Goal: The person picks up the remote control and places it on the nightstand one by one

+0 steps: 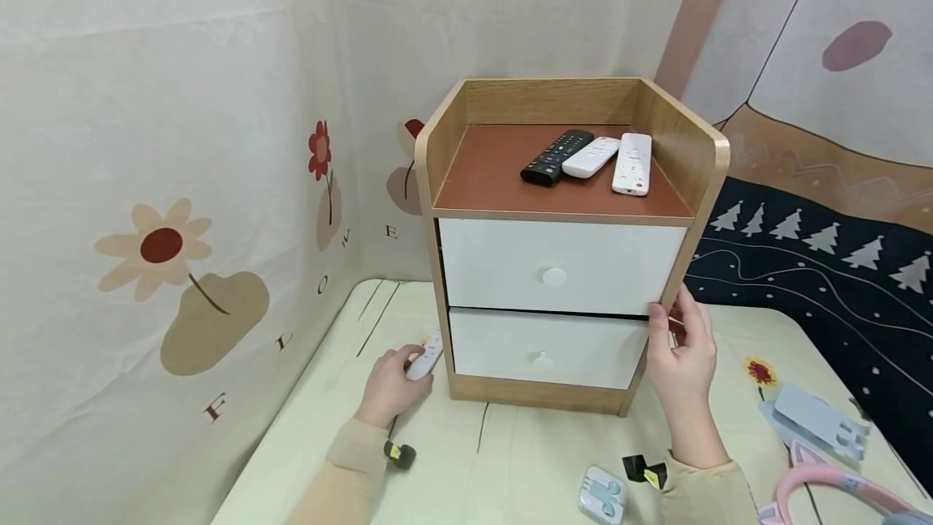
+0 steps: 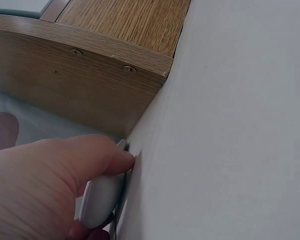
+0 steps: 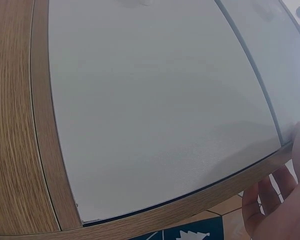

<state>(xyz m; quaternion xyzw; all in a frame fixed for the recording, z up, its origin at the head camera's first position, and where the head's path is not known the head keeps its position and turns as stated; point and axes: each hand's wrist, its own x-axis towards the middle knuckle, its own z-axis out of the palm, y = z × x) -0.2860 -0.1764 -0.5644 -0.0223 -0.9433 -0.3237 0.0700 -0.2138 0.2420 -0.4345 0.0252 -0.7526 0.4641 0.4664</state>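
Observation:
A small wooden cabinet (image 1: pixel 539 399) with two white drawers, the upper drawer (image 1: pixel 503 266) and the lower drawer (image 1: pixel 503 343), stands upright on the table. My left hand (image 1: pixel 394 387) pinches a white remote control (image 1: pixel 428 353) low beside the cabinet's left side; in the left wrist view the thumb lies over the remote (image 2: pixel 101 200), partly hiding it. At the other side, my right hand (image 1: pixel 683 359) grips the cabinet's right edge, thumb at the front and fingers around the outer side panel. Both drawers are closed.
On the cabinet's brown top lie a black remote (image 1: pixel 557 157), a small white remote (image 1: pixel 591 157) and a longer white remote (image 1: pixel 632 164). Boxed earphones (image 1: pixel 602 494), a light-blue stand (image 1: pixel 820 421) and pink headphones (image 1: pixel 824 474) lie at the front right. Fabric walls (image 1: pixel 182 104) enclose the table.

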